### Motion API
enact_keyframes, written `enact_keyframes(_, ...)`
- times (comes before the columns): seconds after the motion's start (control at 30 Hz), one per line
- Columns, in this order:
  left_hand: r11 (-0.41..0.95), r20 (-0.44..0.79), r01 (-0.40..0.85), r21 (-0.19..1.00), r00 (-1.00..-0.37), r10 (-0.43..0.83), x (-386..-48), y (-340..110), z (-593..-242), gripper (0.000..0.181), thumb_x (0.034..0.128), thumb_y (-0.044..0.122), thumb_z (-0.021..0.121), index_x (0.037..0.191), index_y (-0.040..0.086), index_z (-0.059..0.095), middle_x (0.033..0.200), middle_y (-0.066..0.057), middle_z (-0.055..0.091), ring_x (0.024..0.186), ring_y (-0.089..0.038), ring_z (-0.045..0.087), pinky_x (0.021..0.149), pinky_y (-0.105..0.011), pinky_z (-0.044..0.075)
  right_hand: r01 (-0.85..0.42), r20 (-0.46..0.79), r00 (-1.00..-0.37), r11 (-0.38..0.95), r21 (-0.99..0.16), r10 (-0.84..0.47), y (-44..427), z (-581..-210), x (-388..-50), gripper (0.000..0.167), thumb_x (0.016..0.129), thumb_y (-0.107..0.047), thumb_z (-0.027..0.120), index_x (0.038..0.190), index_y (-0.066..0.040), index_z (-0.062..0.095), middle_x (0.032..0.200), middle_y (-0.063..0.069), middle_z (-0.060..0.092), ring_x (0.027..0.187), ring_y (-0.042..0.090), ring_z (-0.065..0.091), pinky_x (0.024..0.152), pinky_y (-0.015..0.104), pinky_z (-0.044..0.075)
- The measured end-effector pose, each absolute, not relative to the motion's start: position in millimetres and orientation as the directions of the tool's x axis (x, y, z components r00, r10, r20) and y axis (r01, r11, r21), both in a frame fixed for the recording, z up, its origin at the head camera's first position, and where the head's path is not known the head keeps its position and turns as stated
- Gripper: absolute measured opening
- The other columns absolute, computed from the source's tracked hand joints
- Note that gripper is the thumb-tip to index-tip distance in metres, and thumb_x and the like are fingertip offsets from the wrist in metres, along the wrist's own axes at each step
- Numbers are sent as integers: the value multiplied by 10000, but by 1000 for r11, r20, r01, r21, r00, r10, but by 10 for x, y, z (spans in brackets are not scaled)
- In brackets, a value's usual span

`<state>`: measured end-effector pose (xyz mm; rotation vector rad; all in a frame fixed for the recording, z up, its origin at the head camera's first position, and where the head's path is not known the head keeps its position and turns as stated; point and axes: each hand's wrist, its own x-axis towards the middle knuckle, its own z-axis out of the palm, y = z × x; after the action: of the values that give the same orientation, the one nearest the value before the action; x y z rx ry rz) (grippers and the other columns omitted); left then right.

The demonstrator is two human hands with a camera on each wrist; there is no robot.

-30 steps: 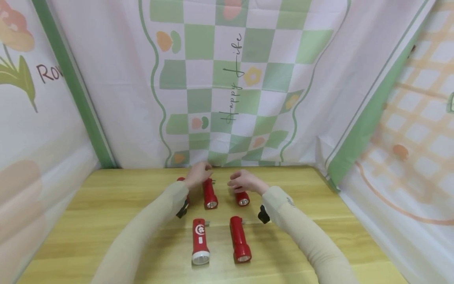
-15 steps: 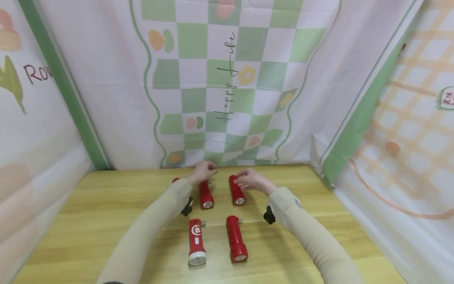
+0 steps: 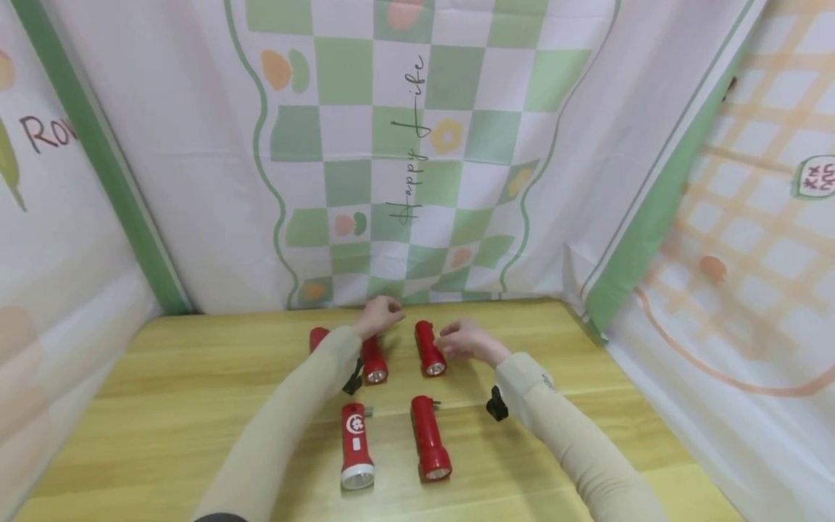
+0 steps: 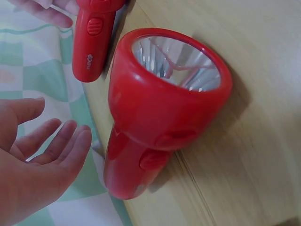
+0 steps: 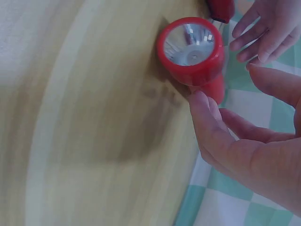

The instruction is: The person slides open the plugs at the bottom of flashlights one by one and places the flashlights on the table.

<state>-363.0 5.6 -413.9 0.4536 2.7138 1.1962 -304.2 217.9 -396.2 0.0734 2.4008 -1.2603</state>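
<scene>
My left hand [image 3: 381, 315] hovers above the tail of a red flashlight [image 3: 374, 361] in the back row. In the left wrist view that flashlight [image 4: 141, 103] lies beside the loosely bent fingers, which hold nothing. My right hand [image 3: 468, 341] is at the right side of another red flashlight [image 3: 430, 349]. In the right wrist view its fingertips are close to this flashlight [image 5: 193, 73]; I cannot tell whether they touch it. Nothing is gripped in that hand. Both flashlights lie with their lenses toward me.
A red flashlight with a white rim [image 3: 356, 446] and an all-red one [image 3: 430, 442] lie in front on the wooden table [image 3: 535, 464]. Another red flashlight [image 3: 318, 337] is partly hidden by my left sleeve. A checkered cloth [image 3: 417, 181] hangs behind the table.
My right hand has drawn back from over the back right flashlight to its right side, uncovering it. My left hand has shifted slightly right. The view has turned a little to the right.
</scene>
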Motion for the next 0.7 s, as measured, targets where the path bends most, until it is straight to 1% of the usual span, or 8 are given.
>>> enact_keyframes(0.1, 637, -18, 211, 742, -943, 333, -3655, 100, -4164, 326, 958, 160, 616, 1210, -46, 643, 1232, -217, 678, 1154, -337, 641, 1020, -413, 536, 255, -400, -907, 585, -770, -130, 2175, -4010, -3043, 532, 947, -142, 630, 1375, 125, 461, 1236, 233, 636, 936, 210, 674, 1010, 432, 550)
enact_keyframes(0.17, 637, -16, 214, 740, -942, 335, -3668, 127, -4176, 326, 955, 161, 618, 1201, -52, 646, 1225, -223, 681, 1147, -340, 646, 1013, -414, 541, 264, -403, -908, 588, -765, -117, 2175, -4034, -3044, 534, 945, -151, 638, 1372, 120, 466, 1232, 228, 635, 884, 165, 659, 996, 427, 558)
enact_keyframes(0.33, 624, -12, 221, 750, -938, 347, -3691, 172, -4221, 316, 939, 145, 627, 1174, -64, 654, 1190, -239, 690, 1095, -348, 667, 959, -407, 568, 285, -416, -903, 579, -764, -105, 2178, -4082, -3021, 569, 940, -167, 648, 1378, 135, 447, 1249, 260, 628, 874, 170, 667, 958, 414, 578)
enact_keyframes(0.5, 611, -9, 240, 754, -927, 375, -3708, 210, -4254, 317, 926, 131, 631, 1167, -73, 657, 1165, -252, 695, 1049, -359, 684, 904, -389, 591, 314, -439, -893, 559, -767, -100, 2185, -4129, -3012, 540, 935, -177, 661, 1339, 134, 484, 1148, 243, 685, 843, 164, 692, 898, 370, 605)
enact_keyframes(0.6, 618, -22, 241, 749, -922, 387, -3718, 240, -4263, 327, 936, 148, 632, 1180, -69, 654, 1179, -246, 692, 1060, -354, 681, 906, -383, 590, 332, -448, -889, 544, -771, -93, 2183, -4159, -3012, 525, 933, -185, 671, 1316, 133, 504, 1104, 225, 702, 839, 162, 705, 888, 359, 609)
enact_keyframes(0.7, 630, -43, 235, 740, -919, 393, -3725, 274, -4270, 332, 951, 161, 624, 1199, -58, 651, 1208, -235, 686, 1099, -348, 670, 945, -391, 576, 334, -448, -890, 543, -771, -89, 2177, -4177, -3004, 528, 933, -195, 676, 1312, 133, 510, 1098, 220, 705, 838, 158, 710, 896, 372, 608)
